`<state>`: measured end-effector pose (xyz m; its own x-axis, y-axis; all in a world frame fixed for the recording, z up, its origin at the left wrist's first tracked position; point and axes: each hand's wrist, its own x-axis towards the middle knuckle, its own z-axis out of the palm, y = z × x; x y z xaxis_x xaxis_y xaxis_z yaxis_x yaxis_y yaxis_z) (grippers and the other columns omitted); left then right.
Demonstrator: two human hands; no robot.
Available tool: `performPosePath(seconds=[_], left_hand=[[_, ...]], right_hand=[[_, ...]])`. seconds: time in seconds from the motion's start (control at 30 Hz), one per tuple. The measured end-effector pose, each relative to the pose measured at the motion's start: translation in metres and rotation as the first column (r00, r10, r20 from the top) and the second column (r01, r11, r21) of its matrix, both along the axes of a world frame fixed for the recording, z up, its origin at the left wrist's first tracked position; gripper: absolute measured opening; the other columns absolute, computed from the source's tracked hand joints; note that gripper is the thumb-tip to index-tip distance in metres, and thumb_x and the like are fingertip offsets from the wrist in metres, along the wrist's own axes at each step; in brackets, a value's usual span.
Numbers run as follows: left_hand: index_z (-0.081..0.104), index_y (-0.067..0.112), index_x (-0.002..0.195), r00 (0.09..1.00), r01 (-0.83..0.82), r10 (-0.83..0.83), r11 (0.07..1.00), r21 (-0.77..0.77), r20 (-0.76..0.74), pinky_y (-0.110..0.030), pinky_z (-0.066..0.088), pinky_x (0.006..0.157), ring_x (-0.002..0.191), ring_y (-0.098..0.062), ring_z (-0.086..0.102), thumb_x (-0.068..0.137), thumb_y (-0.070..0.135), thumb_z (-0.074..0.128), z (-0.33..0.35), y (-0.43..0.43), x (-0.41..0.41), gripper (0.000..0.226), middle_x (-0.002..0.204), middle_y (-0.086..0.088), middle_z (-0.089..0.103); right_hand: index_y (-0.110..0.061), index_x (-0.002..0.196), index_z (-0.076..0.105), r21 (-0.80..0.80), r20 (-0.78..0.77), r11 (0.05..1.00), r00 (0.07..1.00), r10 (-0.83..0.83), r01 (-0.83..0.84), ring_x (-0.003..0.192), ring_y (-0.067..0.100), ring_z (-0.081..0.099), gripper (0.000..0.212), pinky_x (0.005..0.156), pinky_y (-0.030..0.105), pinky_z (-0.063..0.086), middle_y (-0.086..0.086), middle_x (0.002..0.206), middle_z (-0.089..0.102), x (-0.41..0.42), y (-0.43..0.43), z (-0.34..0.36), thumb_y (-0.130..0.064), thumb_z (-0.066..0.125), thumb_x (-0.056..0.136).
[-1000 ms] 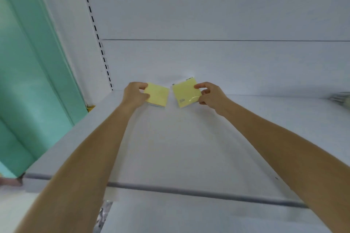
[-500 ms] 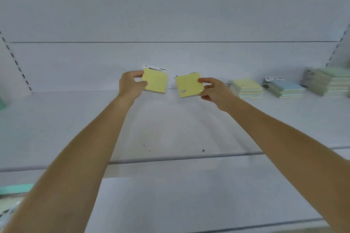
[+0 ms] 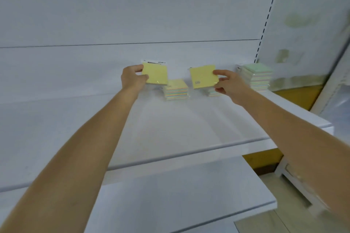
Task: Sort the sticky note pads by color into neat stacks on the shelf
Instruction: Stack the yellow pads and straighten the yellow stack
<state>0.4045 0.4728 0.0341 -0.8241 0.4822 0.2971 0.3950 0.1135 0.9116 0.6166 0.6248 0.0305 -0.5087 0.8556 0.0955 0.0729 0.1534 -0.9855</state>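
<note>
- Plainly, the left hand (image 3: 132,79) pinches one yellow pad (image 3: 155,73) by its left edge, thumb on the face and fingers behind it.
- The right hand (image 3: 230,85) pinches a second yellow pad (image 3: 203,76) by its right edge, thumb on the face and the other fingers curled beneath.
- Both pads are in the air above the back of the shelf (image 3: 170,123), well apart from each other and tilted towards the camera.
- By my judgement the pads are light and stiff enough as blocks to be carried by one edge. A sheen on them suggests clear wrap, so they may slip, and a grip across two opposite edges would be surer for setting them down squarely.
- Count: two yellow pads in hand and three stacks on the shelf.
- Those are a striped stack (image 3: 176,90) between the hands, a low stack (image 3: 213,92) mostly hidden behind the right pad, and a taller green-topped stack (image 3: 257,76) at the right end.
- How many pads are in each stack cannot be told.
</note>
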Motion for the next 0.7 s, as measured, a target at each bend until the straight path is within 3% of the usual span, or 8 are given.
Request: performPosePath(seconds=[0.13, 0.27, 0.4, 0.5, 0.6, 0.63, 0.7], left_hand=[[0.059, 0.007, 0.122, 1.000, 0.009, -0.009, 1.000, 0.004, 0.017, -0.030, 0.042, 0.106, 0.122, -0.021, 0.054, 0.081, 0.001, 0.061, 0.004, 0.033, -0.004, 0.042, 0.128, -0.008, 0.061], [0.060, 0.003, 0.120, 0.998, 0.016, -0.015, 1.000, -0.019, 0.059, -0.031, 0.045, 0.098, 0.115, -0.025, 0.058, 0.078, -0.001, 0.064, -0.005, 0.055, -0.006, 0.042, 0.123, -0.013, 0.063], [0.063, 0.001, 0.114, 0.998, 0.045, -0.038, 0.993, -0.111, 0.058, -0.028, 0.044, 0.094, 0.102, -0.021, 0.059, 0.078, 0.003, 0.066, -0.021, 0.069, -0.003, 0.036, 0.104, -0.010, 0.063], [0.061, 0.016, 0.087, 0.999, 0.031, -0.029, 0.982, -0.187, 0.013, -0.023, 0.041, 0.081, 0.088, -0.019, 0.051, 0.080, 0.008, 0.065, -0.029, 0.072, -0.002, 0.011, 0.091, -0.004, 0.053], [0.035, 0.027, 0.058, 0.999, 0.018, -0.029, 0.969, -0.247, -0.042, -0.025, 0.032, 0.066, 0.078, -0.017, 0.039, 0.080, 0.012, 0.065, -0.035, 0.078, -0.003, 0.040, 0.083, -0.005, 0.043], [0.035, 0.027, 0.058, 0.998, 0.014, -0.030, 0.964, -0.267, -0.057, -0.025, 0.032, 0.067, 0.078, -0.017, 0.039, 0.080, 0.014, 0.065, -0.035, 0.078, 0.000, 0.040, 0.083, -0.005, 0.042], [0.056, 0.021, 0.075, 0.999, 0.026, -0.037, 0.966, -0.258, -0.039, -0.026, 0.038, 0.076, 0.081, -0.020, 0.047, 0.082, 0.016, 0.064, -0.035, 0.077, 0.002, 0.012, 0.085, -0.008, 0.049]], right_hand=[[-0.005, 0.127, 0.052, -0.042, -0.033, 0.999, 0.999, -0.020, 0.018, 0.061, 0.010, 0.046, 0.051, 0.060, 0.015, 0.048, 0.000, 0.070, 0.042, -0.003, 0.028, 0.005, 0.018, 0.048, 0.082], [-0.007, 0.126, 0.052, -0.091, -0.079, 0.995, 0.996, 0.028, -0.035, 0.064, 0.012, 0.048, 0.050, 0.070, 0.019, 0.049, 0.003, 0.071, 0.047, -0.026, 0.046, 0.010, 0.017, 0.049, 0.082], [-0.009, 0.124, 0.055, -0.097, -0.099, 0.993, 0.993, 0.058, -0.068, 0.062, 0.014, 0.048, 0.049, 0.069, 0.020, 0.049, 0.005, 0.071, 0.049, -0.049, 0.054, 0.013, 0.016, 0.049, 0.082], [-0.010, 0.125, 0.054, -0.093, -0.072, 0.989, 0.991, 0.112, -0.119, 0.061, 0.014, 0.048, 0.050, 0.064, 0.018, 0.048, 0.005, 0.073, 0.050, -0.068, 0.054, 0.010, 0.014, 0.050, 0.081], [-0.012, 0.125, 0.055, -0.089, -0.041, 0.985, 0.989, 0.143, -0.146, 0.059, 0.013, 0.048, 0.051, 0.060, 0.018, 0.047, 0.005, 0.072, 0.051, -0.084, 0.055, 0.008, 0.013, 0.051, 0.081], [-0.013, 0.124, 0.056, -0.089, -0.021, 0.984, 0.988, 0.154, -0.156, 0.060, 0.014, 0.049, 0.051, 0.060, 0.018, 0.047, 0.006, 0.072, 0.052, -0.089, 0.055, 0.007, 0.012, 0.053, 0.080], [-0.014, 0.125, 0.056, -0.076, 0.029, 0.980, 0.982, 0.186, -0.183, 0.063, 0.015, 0.052, 0.052, 0.061, 0.018, 0.049, 0.006, 0.074, 0.054, -0.098, 0.053, 0.004, 0.011, 0.054, 0.080]])
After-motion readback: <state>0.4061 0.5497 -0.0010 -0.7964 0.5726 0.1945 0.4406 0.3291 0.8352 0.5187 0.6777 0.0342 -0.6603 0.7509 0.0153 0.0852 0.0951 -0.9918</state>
